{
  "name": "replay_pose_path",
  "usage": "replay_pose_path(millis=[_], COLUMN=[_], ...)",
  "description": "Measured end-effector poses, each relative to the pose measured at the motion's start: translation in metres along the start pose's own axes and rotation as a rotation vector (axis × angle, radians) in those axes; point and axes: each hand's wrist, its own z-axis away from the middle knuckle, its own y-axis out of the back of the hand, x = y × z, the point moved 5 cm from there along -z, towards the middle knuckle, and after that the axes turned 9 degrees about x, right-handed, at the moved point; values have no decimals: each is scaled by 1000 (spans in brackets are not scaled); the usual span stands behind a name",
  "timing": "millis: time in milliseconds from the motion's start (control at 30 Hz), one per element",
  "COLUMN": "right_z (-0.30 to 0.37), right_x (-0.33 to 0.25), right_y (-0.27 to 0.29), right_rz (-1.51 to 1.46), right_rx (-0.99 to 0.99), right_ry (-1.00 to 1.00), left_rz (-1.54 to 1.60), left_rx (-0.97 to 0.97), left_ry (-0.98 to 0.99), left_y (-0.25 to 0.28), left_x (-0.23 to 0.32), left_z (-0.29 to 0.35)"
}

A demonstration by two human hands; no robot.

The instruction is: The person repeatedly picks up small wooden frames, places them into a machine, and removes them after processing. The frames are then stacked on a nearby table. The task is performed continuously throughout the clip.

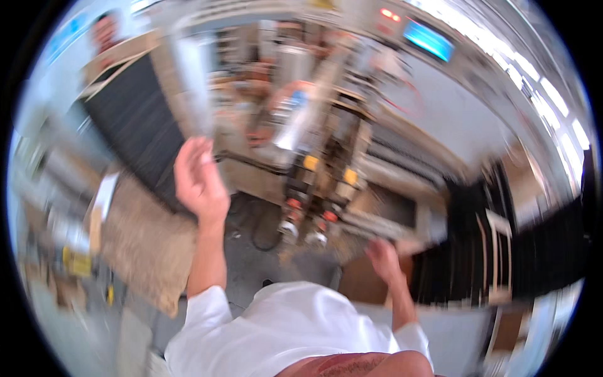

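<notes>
My left hand [202,179] is raised in front of me, its fingers loosely bent and apart, with nothing visible in them. Just beyond it, on the left, stands a stack of dark panels [135,113] with a pale board along its side. Lower on the right, my right hand [383,257] is smeared by motion, so its fingers cannot be made out. Beside that hand are a brown board [364,279] and a large stack of black-edged panels [446,267]. Between my hands and farther off is a machine [326,157] with two rails carrying yellow and red parts.
A lit blue screen [428,40] sits on the machine's housing at the far right. A brown fibrous sheet [147,242] lies at left. Dust and a dark cable [264,242] are on the grey floor. Another person [105,34] stands behind the left panels.
</notes>
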Motion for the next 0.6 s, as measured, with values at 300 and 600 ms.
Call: replay_pose_path(millis=[300,600], right_z=[26,57], right_x=[-127,-20], right_y=[271,340], right_rz=[613,566], right_rx=[634,569], right_ry=[264,-463], left_rz=[205,70], left_rx=[-715,-905], left_ry=[712,973], left_y=[-85,-135], left_x=[-29,-110], left_z=[223,305])
